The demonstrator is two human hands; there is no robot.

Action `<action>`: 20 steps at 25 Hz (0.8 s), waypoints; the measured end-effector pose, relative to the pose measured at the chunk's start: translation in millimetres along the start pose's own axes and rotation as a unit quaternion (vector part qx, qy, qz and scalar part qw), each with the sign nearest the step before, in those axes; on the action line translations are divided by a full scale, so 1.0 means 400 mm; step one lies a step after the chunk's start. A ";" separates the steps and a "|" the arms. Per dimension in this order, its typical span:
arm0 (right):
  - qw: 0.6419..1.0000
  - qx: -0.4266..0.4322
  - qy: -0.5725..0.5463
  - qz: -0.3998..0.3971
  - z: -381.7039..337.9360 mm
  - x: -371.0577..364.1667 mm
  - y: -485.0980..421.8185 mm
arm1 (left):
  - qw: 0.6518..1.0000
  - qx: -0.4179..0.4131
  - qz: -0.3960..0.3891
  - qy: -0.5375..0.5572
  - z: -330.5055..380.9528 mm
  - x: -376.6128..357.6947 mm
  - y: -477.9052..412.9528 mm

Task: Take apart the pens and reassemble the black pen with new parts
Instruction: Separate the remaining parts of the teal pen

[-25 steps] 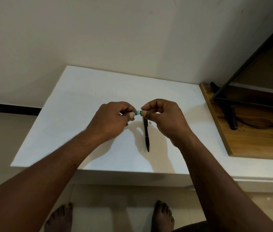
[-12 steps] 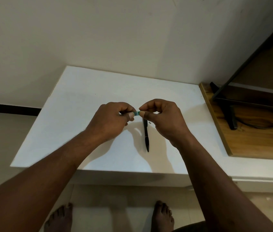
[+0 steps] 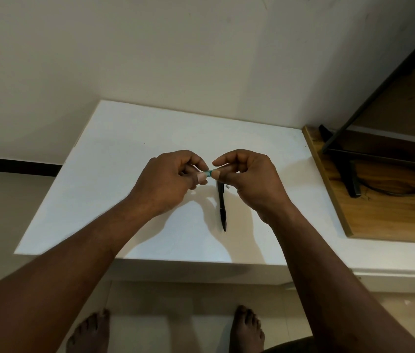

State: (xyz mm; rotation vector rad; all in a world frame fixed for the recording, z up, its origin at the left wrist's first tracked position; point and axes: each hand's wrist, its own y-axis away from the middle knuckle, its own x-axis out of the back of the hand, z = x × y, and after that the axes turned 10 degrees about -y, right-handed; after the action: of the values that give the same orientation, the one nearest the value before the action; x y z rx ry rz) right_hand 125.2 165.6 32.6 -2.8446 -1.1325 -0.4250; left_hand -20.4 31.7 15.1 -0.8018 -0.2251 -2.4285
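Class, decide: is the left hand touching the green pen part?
Touching. The head view shows the left hand pinching one end of the green pen part, while the right hand pinches the other end.

No readable text anywhere — no label, brand, number or sign shows on anything.

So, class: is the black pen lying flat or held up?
Lying flat: the black pen rests on the white table, tip toward the person.

green pen [image 3: 210, 172]: pinched at both ends, level | black pen [image 3: 222, 207]: flat on white table [image 3: 125, 174], assembled
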 end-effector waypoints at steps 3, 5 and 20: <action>1.000 -0.005 -0.010 -0.002 0.001 -0.004 0.003 | 1.000 0.000 0.000 0.000 -0.001 0.002 -0.001; 1.000 -0.007 -0.010 0.000 0.001 -0.007 0.004 | 1.000 0.001 0.001 -0.002 -0.004 0.001 -0.002; 0.963 -0.242 -0.115 -0.020 -0.015 -0.014 0.006 | 0.985 0.092 0.052 -0.140 -0.044 0.006 -0.022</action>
State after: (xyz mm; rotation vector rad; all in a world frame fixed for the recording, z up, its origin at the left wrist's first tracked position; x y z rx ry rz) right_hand 121.6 159.3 36.9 -3.3749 -1.2757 -0.4326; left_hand -35.7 32.2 2.4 -1.0406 -0.4949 -2.1562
